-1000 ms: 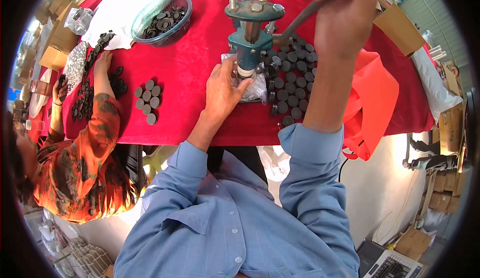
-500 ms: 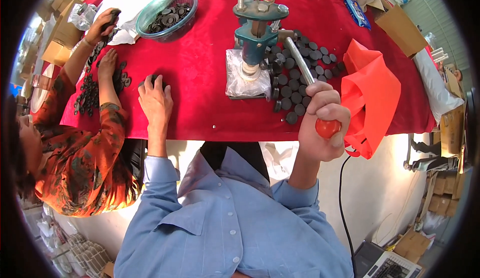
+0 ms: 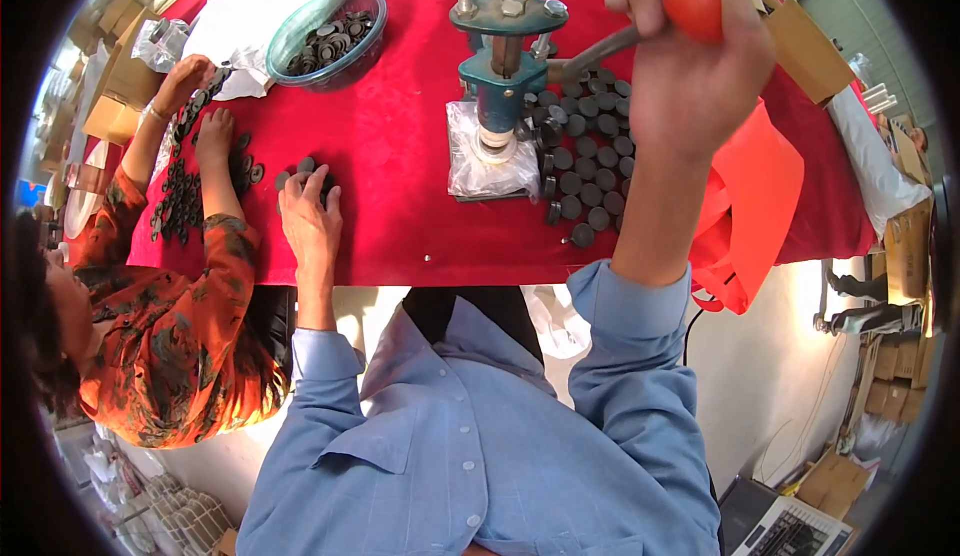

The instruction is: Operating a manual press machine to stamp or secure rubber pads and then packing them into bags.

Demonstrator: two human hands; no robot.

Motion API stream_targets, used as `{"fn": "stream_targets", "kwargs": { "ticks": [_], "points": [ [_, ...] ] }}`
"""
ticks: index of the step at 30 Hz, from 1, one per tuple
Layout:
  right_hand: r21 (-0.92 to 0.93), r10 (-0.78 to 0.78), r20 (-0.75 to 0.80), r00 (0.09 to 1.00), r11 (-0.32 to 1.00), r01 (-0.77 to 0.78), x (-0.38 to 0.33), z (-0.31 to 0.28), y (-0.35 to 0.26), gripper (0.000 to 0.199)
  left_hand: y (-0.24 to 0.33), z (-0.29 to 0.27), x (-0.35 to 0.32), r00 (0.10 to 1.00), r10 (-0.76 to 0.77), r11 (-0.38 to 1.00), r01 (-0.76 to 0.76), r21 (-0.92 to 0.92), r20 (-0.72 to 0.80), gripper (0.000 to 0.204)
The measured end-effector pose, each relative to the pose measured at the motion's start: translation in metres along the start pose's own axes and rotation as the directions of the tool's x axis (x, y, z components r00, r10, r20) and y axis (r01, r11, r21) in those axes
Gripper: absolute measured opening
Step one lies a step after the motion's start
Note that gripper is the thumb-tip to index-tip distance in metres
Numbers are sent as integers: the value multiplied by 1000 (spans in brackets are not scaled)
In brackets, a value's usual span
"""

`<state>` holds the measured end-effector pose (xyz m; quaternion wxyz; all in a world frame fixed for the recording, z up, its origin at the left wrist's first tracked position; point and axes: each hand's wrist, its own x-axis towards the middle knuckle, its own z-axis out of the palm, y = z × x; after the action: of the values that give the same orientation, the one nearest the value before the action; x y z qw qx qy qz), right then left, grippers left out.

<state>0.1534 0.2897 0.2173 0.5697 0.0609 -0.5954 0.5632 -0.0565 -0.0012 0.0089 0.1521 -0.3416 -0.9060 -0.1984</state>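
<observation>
Our right hand [image 3: 690, 66] is clamped on the press lever's red knob [image 3: 693, 4]; left hand [image 3: 312, 221], fingers spread, touches dark discs [image 3: 308, 171] at its fingertips.

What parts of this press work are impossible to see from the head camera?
- The press: its top is cut off by the upper edge.
- The red knob: mostly wrapped by the right hand.
- Under the left hand: fingers cover some dark discs.
- The bowl: pieces too small to tell apart.
</observation>
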Motion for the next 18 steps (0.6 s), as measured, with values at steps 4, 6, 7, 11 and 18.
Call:
{"fn": "stream_targets", "kwargs": {
  "ticks": [4,6,7,11,18],
  "points": [
    [168,-14,43,999,986,7,35,2,18,35,-11,9,7,996,85,985,-87,-148,-17,41],
    [273,89,-15,996,958,-81,47,8,28,32,-3,8,11,999,-41,974,47,-220,29,45],
    [276,91,-16,996,958,-83,52,10,33,32,5,4,12,981,-172,941,189,-282,83,49],
    [271,159,-21,987,951,-147,55,8,32,29,84,-1,13,998,-20,871,43,-490,53,67],
    [271,171,-56,984,951,-150,49,14,27,29,167,30,20,982,173,763,-85,-641,75,80]
  ]
}}
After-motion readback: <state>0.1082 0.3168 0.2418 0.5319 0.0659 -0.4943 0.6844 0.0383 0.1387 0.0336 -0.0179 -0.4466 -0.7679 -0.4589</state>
